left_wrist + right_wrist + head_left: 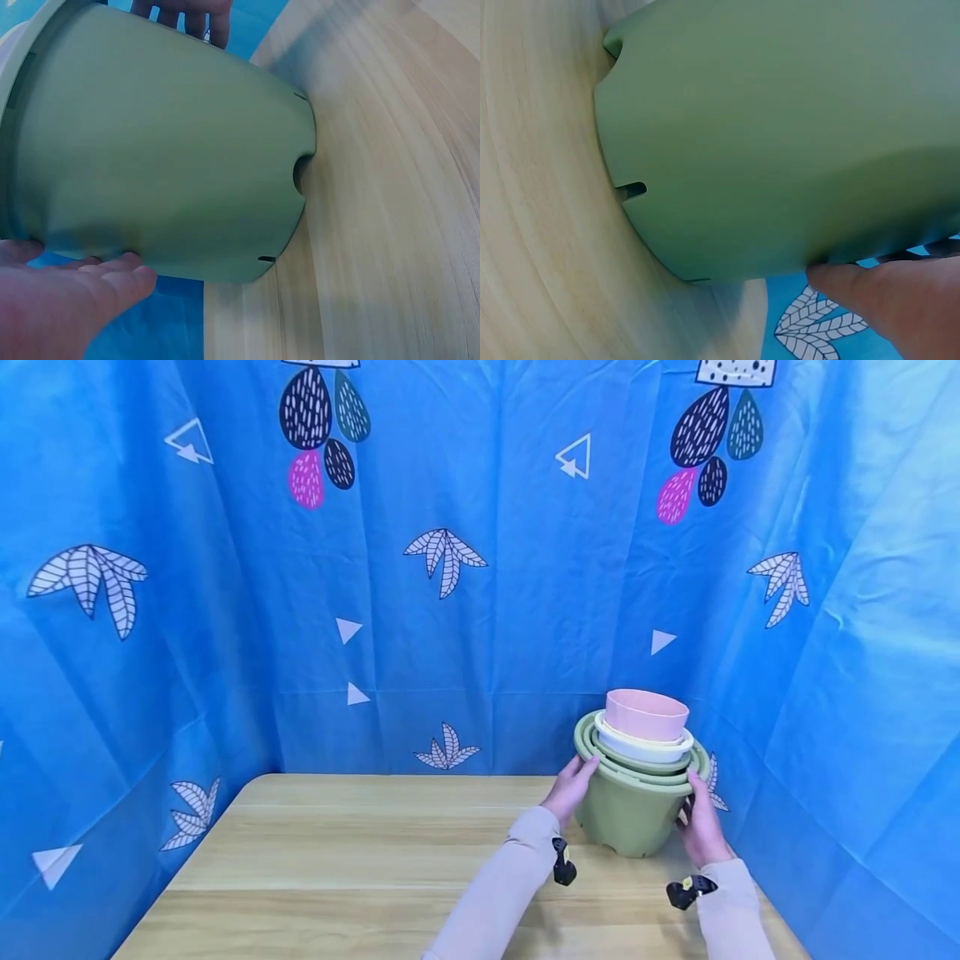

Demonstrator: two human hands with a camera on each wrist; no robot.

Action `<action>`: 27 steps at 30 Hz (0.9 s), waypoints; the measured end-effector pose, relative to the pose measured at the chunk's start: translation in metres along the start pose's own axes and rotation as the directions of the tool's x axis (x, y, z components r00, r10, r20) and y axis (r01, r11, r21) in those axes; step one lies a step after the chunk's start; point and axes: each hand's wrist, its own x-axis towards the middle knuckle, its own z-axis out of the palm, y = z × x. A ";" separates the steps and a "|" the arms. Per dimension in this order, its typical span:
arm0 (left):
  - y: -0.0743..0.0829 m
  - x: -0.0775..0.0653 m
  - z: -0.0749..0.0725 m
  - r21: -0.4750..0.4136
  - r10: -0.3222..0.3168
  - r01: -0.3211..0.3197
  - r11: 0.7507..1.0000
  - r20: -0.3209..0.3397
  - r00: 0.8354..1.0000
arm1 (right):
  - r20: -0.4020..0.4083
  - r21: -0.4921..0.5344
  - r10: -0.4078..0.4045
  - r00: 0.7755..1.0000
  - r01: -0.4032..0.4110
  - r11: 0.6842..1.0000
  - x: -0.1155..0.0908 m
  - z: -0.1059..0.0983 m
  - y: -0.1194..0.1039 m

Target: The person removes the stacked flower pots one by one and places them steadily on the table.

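Note:
A nested stack of plant pots stands at the right of the table. Its outermost one, a large green pot (626,814), has notches along its base and holds smaller green pots, a white pot (645,748) and, on top, a pink pot (647,715). From the left side my left hand (570,787) grips the big pot just under its rim, thumb up at the edge. My right hand (703,827) holds the opposite side the same way. Both wrist views show fingers against the green wall. Whether the base touches the tabletop is hard to tell.
The wooden table (337,860) stretches left of the pots. A blue patterned curtain (450,635) hangs behind it and along both sides, close to the stack on the right. A small black device (564,862) sits on each wrist.

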 end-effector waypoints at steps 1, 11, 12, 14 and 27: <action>-0.002 0.001 0.000 0.009 0.005 -0.005 1.000 -0.009 1.000 | -0.004 0.000 0.001 1.000 -0.001 1.000 0.000 0.000 0.001; -0.009 0.000 -0.004 0.009 -0.028 0.028 1.000 -0.037 0.999 | -0.026 -0.006 0.046 0.999 -0.046 0.999 -0.005 0.002 0.008; -0.008 0.000 -0.005 0.011 -0.028 0.028 1.000 -0.042 0.999 | -0.030 -0.003 0.053 0.998 -0.054 0.999 -0.006 0.002 0.007; -0.007 0.000 -0.006 0.013 -0.027 0.028 1.000 -0.052 0.998 | -0.040 0.001 0.061 0.997 -0.061 0.998 -0.008 0.005 0.005; -0.003 -0.006 -0.025 0.096 0.045 -0.041 0.995 -0.039 0.998 | -0.067 -0.011 0.024 0.997 -0.025 1.000 -0.019 0.022 0.001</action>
